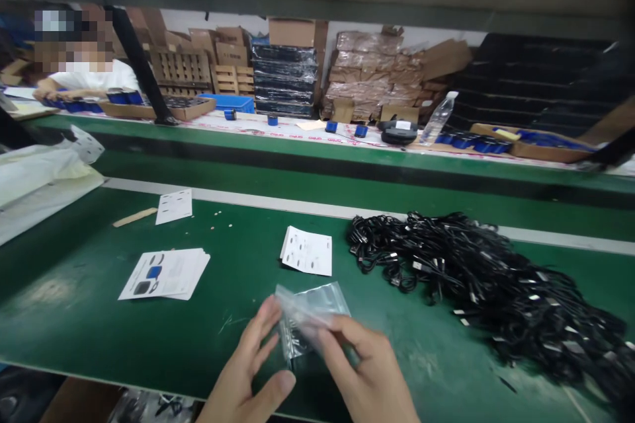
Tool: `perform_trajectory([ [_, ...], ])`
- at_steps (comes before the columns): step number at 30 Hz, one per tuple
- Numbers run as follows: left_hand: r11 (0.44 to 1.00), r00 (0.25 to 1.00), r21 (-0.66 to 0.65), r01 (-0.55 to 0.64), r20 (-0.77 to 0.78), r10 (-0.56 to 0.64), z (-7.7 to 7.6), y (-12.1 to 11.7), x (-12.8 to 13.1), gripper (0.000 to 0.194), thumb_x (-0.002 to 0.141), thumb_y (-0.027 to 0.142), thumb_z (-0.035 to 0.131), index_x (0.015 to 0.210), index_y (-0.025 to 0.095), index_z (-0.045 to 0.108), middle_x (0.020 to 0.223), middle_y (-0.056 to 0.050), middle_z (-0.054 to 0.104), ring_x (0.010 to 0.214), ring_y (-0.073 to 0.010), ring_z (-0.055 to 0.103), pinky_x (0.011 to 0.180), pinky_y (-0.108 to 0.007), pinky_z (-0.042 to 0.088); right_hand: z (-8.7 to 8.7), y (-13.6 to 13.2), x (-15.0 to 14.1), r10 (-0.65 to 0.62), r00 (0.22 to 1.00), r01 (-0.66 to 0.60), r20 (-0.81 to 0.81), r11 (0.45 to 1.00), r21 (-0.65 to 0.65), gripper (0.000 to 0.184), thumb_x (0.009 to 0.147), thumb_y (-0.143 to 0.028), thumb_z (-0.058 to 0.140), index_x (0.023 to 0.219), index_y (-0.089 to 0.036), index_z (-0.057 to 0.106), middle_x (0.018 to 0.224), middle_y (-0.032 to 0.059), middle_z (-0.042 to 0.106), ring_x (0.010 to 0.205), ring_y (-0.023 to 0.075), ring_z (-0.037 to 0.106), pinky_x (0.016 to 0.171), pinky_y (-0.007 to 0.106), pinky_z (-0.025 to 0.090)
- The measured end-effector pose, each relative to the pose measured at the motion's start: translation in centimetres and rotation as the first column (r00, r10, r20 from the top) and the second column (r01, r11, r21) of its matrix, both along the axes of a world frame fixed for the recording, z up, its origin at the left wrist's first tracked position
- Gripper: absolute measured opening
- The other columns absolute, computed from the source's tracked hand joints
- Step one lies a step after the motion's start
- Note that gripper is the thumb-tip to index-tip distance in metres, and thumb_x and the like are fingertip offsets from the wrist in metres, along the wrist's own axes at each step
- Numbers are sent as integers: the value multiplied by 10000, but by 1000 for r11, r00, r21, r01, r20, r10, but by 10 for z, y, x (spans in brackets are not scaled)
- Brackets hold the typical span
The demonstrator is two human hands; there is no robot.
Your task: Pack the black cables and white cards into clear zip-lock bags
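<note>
Between my hands is a small clear plastic bag (302, 317), blurred by motion. My right hand (370, 360) pinches its right edge between thumb and fingers. At its left corner my left hand (253, 360) has its fingers apart, thumb stretched toward the bag; the fingertips are close to the plastic, and I cannot tell whether they touch. Beneath lies another clear plastic bag (330, 297) on the green bench. Just beyond sits a small stack of printed leaflets (310, 251). Another leaflet stack (166, 274), with product pictures on top, lies to the left.
A big heap of black cables (461, 264) covers the right side. A single leaflet (173, 206) and a flat wooden strip (135, 217) lie at the back left. On the far shelf stand a plastic bottle (439, 119) and several blue items. A co-worker (94, 76) sits across.
</note>
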State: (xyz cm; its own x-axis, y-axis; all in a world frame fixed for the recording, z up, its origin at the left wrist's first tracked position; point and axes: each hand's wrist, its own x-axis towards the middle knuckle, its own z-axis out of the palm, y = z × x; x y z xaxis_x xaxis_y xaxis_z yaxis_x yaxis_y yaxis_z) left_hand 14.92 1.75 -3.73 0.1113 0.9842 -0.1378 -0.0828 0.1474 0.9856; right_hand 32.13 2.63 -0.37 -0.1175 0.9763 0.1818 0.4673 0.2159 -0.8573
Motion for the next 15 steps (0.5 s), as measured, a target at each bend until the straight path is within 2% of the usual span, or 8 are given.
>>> perform_trajectory([
  [2, 999, 999, 10, 51, 17, -52, 7, 7, 6, 586, 747, 511, 678, 1230, 210, 538, 1238, -100, 636, 1121, -232, 594, 942, -303, 466, 1, -9, 5, 36, 909, -144, -416, 962, -231, 242, 898, -366, 531, 895, -195, 701, 728, 37, 723, 669, 176, 678, 650, 248, 524],
  [3, 993, 993, -16, 121, -2, -121, 11, 10, 5, 434, 771, 498, 657, 1078, 192, 619, 1021, -79, 721, 944, -209, 664, 835, -271, 507, -2, -13, 6, 25, 845, -207, -534, 936, -285, 274, 873, -423, 563, 872, -188, 703, 704, 37, 713, 656, 174, 667, 648, 257, 518],
  [5, 962, 963, -103, 255, -62, -262, 21, 13, 3, 313, 796, 487, 624, 786, 174, 636, 627, 12, 660, 591, -125, 616, 589, -197, 481, -9, -17, 10, -7, 779, -264, -627, 903, -338, 319, 812, -480, 629, 853, -173, 707, 697, 39, 695, 640, 165, 643, 638, 263, 498],
  [6, 942, 943, -148, 301, -103, -317, 26, 15, 1, 325, 796, 485, 617, 715, 170, 610, 545, 49, 586, 502, -93, 544, 515, -173, 430, -13, -18, 13, -14, 786, -266, -618, 895, -357, 322, 791, -479, 652, 857, -170, 711, 708, 39, 690, 639, 159, 632, 627, 259, 486],
  [8, 907, 887, -217, 361, -221, -406, 35, 17, -3, 306, 800, 455, 596, 689, 169, 592, 526, 82, 508, 450, -65, 453, 458, -155, 354, -18, -18, 18, 3, 845, -255, -535, 881, -398, 266, 780, -415, 669, 858, -165, 719, 714, 36, 681, 619, 143, 608, 591, 242, 460],
  [11, 853, 686, -227, 469, -516, -514, 44, 23, -8, 219, 821, 315, 530, 661, 190, 613, 548, 74, 532, 494, -92, 503, 478, -168, 371, -18, -15, 22, 106, 925, -269, -365, 861, -431, 122, 793, -243, 620, 802, -155, 704, 625, 9, 648, 552, 117, 561, 532, 210, 412],
  [13, 876, 577, -91, 474, -719, -387, 44, 27, -13, 171, 824, 274, 512, 735, 218, 648, 681, 41, 640, 660, -143, 617, 597, -202, 455, -17, -12, 22, 146, 955, -246, -258, 875, -417, 97, 787, -176, 581, 753, -155, 669, 578, -10, 614, 524, 110, 536, 506, 199, 386],
  [15, 910, 555, 128, 395, -822, -125, 40, 26, -16, 166, 842, 316, 514, 877, 250, 663, 875, 11, 701, 827, -181, 663, 716, -240, 498, -16, -10, 20, 89, 986, -134, -138, 919, -370, 108, 795, -161, 553, 724, -162, 634, 595, -12, 597, 541, 117, 536, 512, 202, 384],
])
